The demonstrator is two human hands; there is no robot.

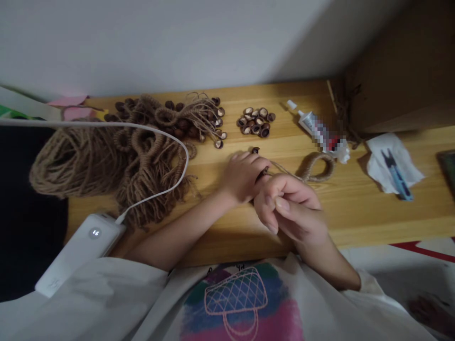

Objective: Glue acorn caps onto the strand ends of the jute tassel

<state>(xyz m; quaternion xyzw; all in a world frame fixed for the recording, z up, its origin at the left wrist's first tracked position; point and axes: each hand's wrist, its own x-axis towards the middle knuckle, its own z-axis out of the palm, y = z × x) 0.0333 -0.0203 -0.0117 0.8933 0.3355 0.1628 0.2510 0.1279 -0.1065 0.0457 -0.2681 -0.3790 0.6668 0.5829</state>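
L hand (241, 176) palm down over table (369, 213), fingers round a dark shell (262, 173). R hand (279, 203) right up beside it, thumb & index tips together; can't tell what's btwn. Thin cord (282, 168) runs from nr the hands twd rope ring (320, 168), lying to R. Another shell just past L fingers. Shell pile (256, 122) behind, mostly pale insides up. Tube (322, 130) lies behind ring, cap (292, 104) off nr nozzle. Far R: snips (398, 175) on tissue (377, 158); box (401, 71) behind. L side: rope hank (78, 161), tasselled rope bundle (145, 184), pwr bank (85, 246) w/ white cable (186, 158) plugged in.
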